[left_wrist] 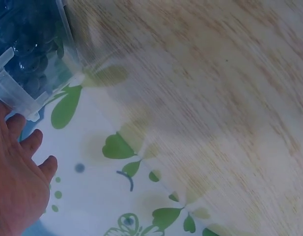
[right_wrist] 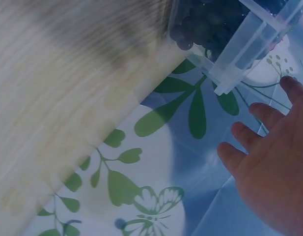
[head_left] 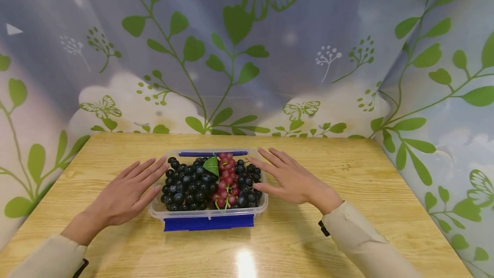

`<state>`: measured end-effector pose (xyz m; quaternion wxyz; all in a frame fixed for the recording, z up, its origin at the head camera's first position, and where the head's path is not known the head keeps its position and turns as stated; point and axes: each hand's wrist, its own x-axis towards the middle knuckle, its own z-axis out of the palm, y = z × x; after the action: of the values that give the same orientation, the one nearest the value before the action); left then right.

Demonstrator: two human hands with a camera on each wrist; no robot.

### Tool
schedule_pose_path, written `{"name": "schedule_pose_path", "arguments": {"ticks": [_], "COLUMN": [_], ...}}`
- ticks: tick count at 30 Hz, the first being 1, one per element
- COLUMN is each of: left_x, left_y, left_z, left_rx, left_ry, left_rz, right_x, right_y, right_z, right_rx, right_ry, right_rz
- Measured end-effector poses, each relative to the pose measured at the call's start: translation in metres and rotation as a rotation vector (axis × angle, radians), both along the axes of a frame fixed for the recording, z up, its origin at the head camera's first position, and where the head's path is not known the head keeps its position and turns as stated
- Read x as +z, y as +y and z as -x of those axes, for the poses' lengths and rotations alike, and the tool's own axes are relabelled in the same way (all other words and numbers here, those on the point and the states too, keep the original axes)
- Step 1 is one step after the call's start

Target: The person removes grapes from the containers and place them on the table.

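A clear plastic container (head_left: 208,213) with blue latches stands on the table, filled with grapes. Dark grapes (head_left: 189,185) fill its left part, a strip of red grapes (head_left: 227,179) runs right of the middle, and more dark grapes (head_left: 247,183) lie at the right. A green leaf (head_left: 211,165) rests on top. My left hand (head_left: 129,190) has its fingers extended, fingertips right at the container's left rim. At the right rim, my right hand (head_left: 289,177) is spread with its fingers straight. Both wrist views show the container's side beside the left fingers (left_wrist: 31,143) and right fingers (right_wrist: 247,135).
The container rests on a wood-grain table (head_left: 328,243). Behind it and at both sides hangs a cloth (head_left: 270,76) printed with green leaves and butterflies. Black bands (head_left: 324,228) show at both sleeve cuffs.
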<state>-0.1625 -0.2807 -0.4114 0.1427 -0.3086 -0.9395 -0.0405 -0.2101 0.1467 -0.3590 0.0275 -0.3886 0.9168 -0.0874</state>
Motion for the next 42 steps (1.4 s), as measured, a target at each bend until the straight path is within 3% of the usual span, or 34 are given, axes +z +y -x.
{"name": "schedule_pose_path", "arguments": {"ticks": [11, 33, 42], "left_x": [-0.001, -0.002, -0.003], "left_y": [0.000, 0.002, 0.001], "left_z": [-0.001, 0.000, -0.001], "left_rx": [0.018, 0.020, 0.024], "left_ry": [-0.023, -0.040, -0.025], "left_rz": [-0.020, -0.017, -0.021], "right_x": [0.014, 0.012, 0.014], "right_y": [-0.011, -0.024, -0.027], "right_z": [0.002, 0.003, 0.005], "right_rx": [0.040, 0.135, 0.163], "right_ry": [0.009, -0.004, 0.029], "right_rz": [-0.088, -0.151, -0.205]}}
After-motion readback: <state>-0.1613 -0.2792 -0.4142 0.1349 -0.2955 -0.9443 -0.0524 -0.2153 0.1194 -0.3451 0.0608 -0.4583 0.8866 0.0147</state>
